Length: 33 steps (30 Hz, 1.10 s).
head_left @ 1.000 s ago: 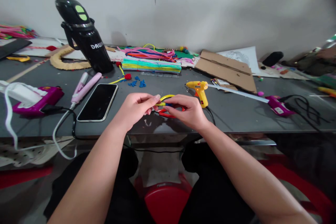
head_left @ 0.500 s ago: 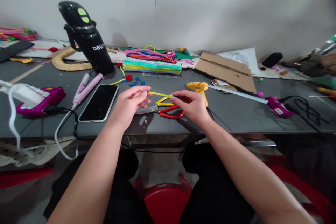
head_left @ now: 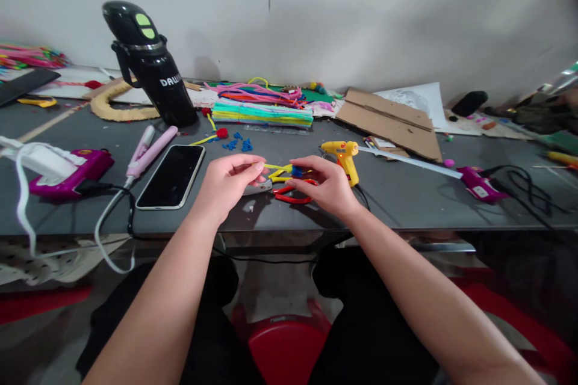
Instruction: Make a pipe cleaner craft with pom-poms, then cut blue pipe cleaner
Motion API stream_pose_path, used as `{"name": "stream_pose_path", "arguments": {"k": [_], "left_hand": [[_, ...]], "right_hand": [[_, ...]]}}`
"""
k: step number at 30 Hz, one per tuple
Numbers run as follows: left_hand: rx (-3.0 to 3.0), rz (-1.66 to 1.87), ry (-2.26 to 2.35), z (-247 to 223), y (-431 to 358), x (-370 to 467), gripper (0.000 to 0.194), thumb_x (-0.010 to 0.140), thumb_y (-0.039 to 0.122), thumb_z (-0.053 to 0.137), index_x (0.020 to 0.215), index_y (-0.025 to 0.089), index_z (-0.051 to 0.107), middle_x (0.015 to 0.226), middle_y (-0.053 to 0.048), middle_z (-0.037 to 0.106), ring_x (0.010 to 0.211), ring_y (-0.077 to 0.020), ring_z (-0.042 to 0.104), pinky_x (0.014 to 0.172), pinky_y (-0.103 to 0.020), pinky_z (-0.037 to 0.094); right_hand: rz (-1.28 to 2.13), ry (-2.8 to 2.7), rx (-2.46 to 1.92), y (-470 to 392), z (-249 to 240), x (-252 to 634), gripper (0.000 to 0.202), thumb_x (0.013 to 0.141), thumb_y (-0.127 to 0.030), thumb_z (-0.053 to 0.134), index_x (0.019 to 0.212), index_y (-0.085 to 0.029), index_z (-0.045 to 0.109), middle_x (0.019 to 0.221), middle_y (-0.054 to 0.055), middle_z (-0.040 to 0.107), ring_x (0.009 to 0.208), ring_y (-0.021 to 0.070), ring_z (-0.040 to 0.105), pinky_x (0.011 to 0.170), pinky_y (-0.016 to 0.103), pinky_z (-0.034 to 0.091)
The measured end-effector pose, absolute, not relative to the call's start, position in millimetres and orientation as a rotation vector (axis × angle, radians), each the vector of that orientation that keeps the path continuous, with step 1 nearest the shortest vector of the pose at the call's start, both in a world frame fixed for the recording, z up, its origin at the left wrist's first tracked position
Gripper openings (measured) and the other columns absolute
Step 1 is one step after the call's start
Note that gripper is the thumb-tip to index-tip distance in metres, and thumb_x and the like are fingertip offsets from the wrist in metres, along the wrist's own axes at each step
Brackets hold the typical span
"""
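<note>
My left hand (head_left: 228, 183) is closed in a pinch on the yellow pipe cleaner (head_left: 273, 166), which points right. A small blue piece (head_left: 297, 171) is at its right end, between the parted thumb and fingers of my right hand (head_left: 327, 183). That hand is open around the blue piece; any light touch is hard to make out. Under both hands lie pliers (head_left: 293, 196) with red and yellow handles, their jaws partly hidden by my left hand. Several blue curled bits (head_left: 239, 143) lie beyond my left hand, near a red pompom (head_left: 221, 133) on a yellow stem.
A yellow glue gun (head_left: 344, 156) stands right of my right hand. To the left are a phone (head_left: 171, 177), a pink styling iron (head_left: 152, 152), a black bottle (head_left: 158, 78) and a purple power strip (head_left: 90, 171). Behind are bundled pipe cleaners (head_left: 262, 114) and cardboard (head_left: 388, 123).
My right thumb and fingers have parted from their pinch, and the blue piece now shows between them. My left fingers have closed on the yellow pipe cleaner, moving slightly right.
</note>
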<state>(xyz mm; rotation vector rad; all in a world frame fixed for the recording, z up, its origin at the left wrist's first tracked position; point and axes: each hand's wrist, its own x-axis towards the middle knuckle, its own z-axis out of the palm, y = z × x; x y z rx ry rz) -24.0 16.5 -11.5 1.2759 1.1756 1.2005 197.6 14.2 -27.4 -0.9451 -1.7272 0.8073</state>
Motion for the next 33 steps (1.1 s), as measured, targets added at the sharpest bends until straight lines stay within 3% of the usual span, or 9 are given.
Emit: {"name": "stream_pose_path", "arguments": {"k": [5, 12, 18, 22, 24, 33], "left_hand": [[1.281, 1.172, 1.194, -8.7, 13.9, -21.9, 0.039, 0.075, 0.042, 0.079, 0.101, 0.013, 0.075, 0.090, -0.010, 0.076, 0.073, -0.0167, 0.069, 0.076, -0.032, 0.058], [1.318, 1.167, 1.160, -6.8, 13.5, -18.5, 0.042, 0.072, 0.042, 0.082, 0.104, 0.015, 0.075, 0.091, -0.009, 0.076, 0.075, -0.0182, 0.069, 0.077, -0.033, 0.056], [1.351, 1.145, 1.125, -8.5, 14.9, -14.9, 0.036, 0.071, 0.043, 0.082, 0.094, 0.015, 0.076, 0.083, -0.007, 0.075, 0.072, -0.0168, 0.067, 0.072, -0.030, 0.054], [1.332, 1.147, 1.136, -8.0, 15.5, -14.8, 0.035, 0.073, 0.043, 0.081, 0.094, 0.015, 0.076, 0.080, -0.006, 0.074, 0.070, -0.0153, 0.067, 0.071, -0.029, 0.053], [1.323, 1.138, 1.142, -7.5, 15.5, -14.8, 0.035, 0.072, 0.043, 0.081, 0.093, 0.015, 0.076, 0.078, -0.006, 0.074, 0.069, -0.0155, 0.067, 0.071, -0.029, 0.053], [1.301, 1.104, 1.137, -8.1, 15.6, -14.5, 0.038, 0.071, 0.045, 0.081, 0.094, 0.014, 0.076, 0.082, -0.008, 0.074, 0.071, -0.0170, 0.068, 0.072, -0.031, 0.055]], "right_hand": [[0.682, -1.770, -0.982, 14.5, -25.4, 197.2, 0.026, 0.085, -0.037, 0.072, 0.104, -0.020, 0.075, 0.099, 0.007, 0.074, 0.086, 0.0183, 0.070, 0.077, 0.031, 0.060], [0.737, -1.685, -0.999, 14.2, -24.5, 194.3, 0.017, 0.083, -0.036, 0.074, 0.093, -0.022, 0.077, 0.092, 0.005, 0.075, 0.081, 0.0185, 0.070, 0.074, 0.032, 0.059], [0.882, -1.670, -1.022, 12.8, -27.2, 195.7, 0.027, 0.081, -0.040, 0.075, 0.098, -0.020, 0.075, 0.094, 0.006, 0.075, 0.080, 0.0189, 0.071, 0.076, 0.033, 0.061], [0.958, -1.663, -0.936, 13.1, -32.9, 196.9, 0.049, 0.075, -0.038, 0.081, 0.119, -0.022, 0.068, 0.116, 0.007, 0.069, 0.102, 0.0212, 0.069, 0.093, 0.035, 0.059], [0.930, -1.646, -0.908, 13.4, -34.2, 197.0, 0.052, 0.076, -0.036, 0.081, 0.124, -0.023, 0.066, 0.117, 0.007, 0.068, 0.108, 0.0214, 0.067, 0.097, 0.036, 0.058], [0.727, -1.718, -0.979, 12.6, -28.5, 195.9, 0.023, 0.084, -0.037, 0.072, 0.100, -0.020, 0.074, 0.097, 0.006, 0.073, 0.086, 0.0179, 0.069, 0.078, 0.031, 0.060]]}}
